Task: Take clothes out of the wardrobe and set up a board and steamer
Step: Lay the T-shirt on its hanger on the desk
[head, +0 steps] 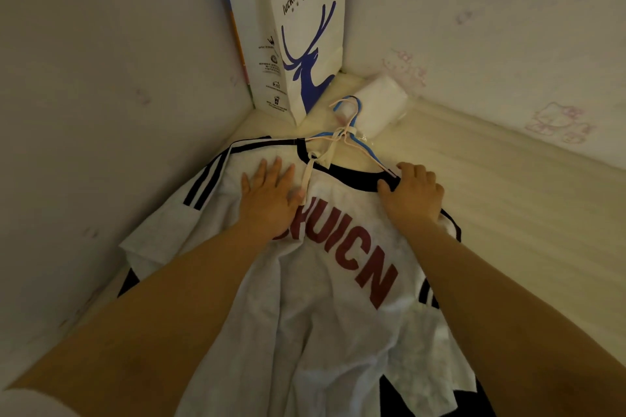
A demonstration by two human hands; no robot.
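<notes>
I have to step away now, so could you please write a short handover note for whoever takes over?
Left hand: flat, fingers straight, pressing on the white shirt.
Right hand: gripping the shirt's dark collar by the hangers.
The shirt lies spread on the pale surface, hangers still in its neck; a paper bag stands in the corner.
Done: the shirt is out and laid down.
Left: no board or steamer is in view.

Single head-worn wide-angle view, looking forward and steeply down, close above both forearms, facing a room corner, edges bowed by the lens
</notes>
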